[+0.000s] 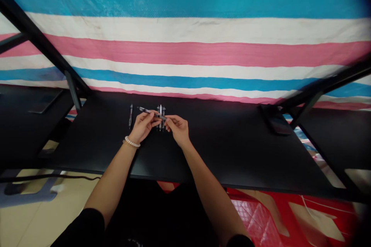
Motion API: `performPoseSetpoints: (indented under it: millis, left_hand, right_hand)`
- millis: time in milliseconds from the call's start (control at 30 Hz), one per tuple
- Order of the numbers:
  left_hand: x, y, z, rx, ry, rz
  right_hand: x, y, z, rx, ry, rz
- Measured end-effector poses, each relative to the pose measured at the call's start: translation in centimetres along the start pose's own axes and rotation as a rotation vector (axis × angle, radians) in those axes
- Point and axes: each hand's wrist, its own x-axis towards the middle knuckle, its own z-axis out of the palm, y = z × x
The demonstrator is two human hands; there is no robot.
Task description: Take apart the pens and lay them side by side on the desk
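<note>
A dark pen with a lighter section point(145, 110) is held at a slant above the black table. My left hand point(142, 126) pinches its middle, and a pale beaded band circles that wrist. At the pen's right end, the thumb and fingers of my right hand point(177, 128) are closed on it. Beneath and between both hands lie several pens side by side point(160, 110), one of them white, partly covered by the fingers. To the left of my left hand, a single dark pen point(131, 115) rests alone on the table, pointing away from me.
The black table point(232, 146) has dark metal frame legs at both sides. A dark flat object point(276, 120) lies at its right end. Behind hangs a striped sheet point(185, 54). Below the front edge are a red stool point(255, 216) and a cable point(58, 176) at left.
</note>
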Motion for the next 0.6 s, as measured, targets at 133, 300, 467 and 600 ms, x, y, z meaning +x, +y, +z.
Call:
performPoseSetpoints:
  millis: [133, 300, 467, 600]
  left_hand:
    - [-0.2, -0.6, -0.1, 0.016, -0.030, 0.007]
    - [-0.3, -1.0, -0.1, 0.052, -0.042, 0.004]
    - [-0.2, -1.2, -0.1, 0.002, -0.009, 0.004]
    - [0.0, -1.2, -0.4, 0.000, 0.019, 0.024]
  right_hand:
    - [0.2, 0.3, -1.0, 0.067, 0.002, 0.020]
    - [-0.3, 0.3, -1.0, 0.138, -0.048, 0.042]
    - [-0.2, 0.6, -1.1, 0.135, 0.018, 0.010]
    - [-0.1, 0.8, -1.1, 0.151, -0.044, 0.129]
